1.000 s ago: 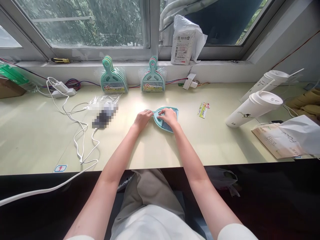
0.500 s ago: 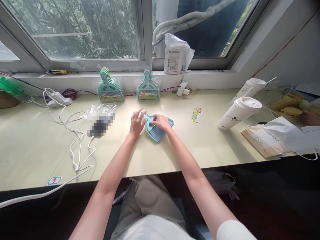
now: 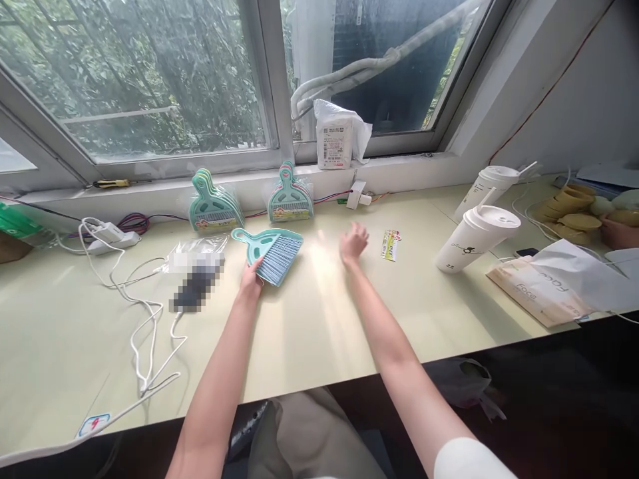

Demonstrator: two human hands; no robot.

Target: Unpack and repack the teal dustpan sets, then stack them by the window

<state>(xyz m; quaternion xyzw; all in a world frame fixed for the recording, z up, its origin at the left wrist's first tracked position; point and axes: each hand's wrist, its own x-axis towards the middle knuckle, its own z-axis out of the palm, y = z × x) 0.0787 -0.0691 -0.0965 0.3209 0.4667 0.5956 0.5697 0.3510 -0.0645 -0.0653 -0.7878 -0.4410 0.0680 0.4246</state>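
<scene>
My left hand [image 3: 251, 283] grips a mint-green mini dustpan with its small brush [image 3: 280, 258] nested in it, by the lower edge. The handle points to the upper left and the blue-grey bristles face right. My right hand [image 3: 354, 243] is over the table to the right of the set, holding nothing, with its fingers loosely bent and apart. A small printed label card [image 3: 390, 245] lies just to the right of it. Two bagged stacks of similar dustpan sets, a left stack [image 3: 213, 203] and a right stack [image 3: 290, 194], lean against the window ledge.
White lidded cups [image 3: 474, 239] and a paper bag [image 3: 536, 283] stand on the right. On the left lie clear plastic wrapping [image 3: 192, 249], a pixelated dark object [image 3: 197, 286], white cables [image 3: 150, 313] and a power strip [image 3: 114, 243]. The table's front edge runs before me.
The dustpan set has moved left and turned, its handle now pointing upper left in my left hand. My right hand has let go of it and moved right, towards the label card.
</scene>
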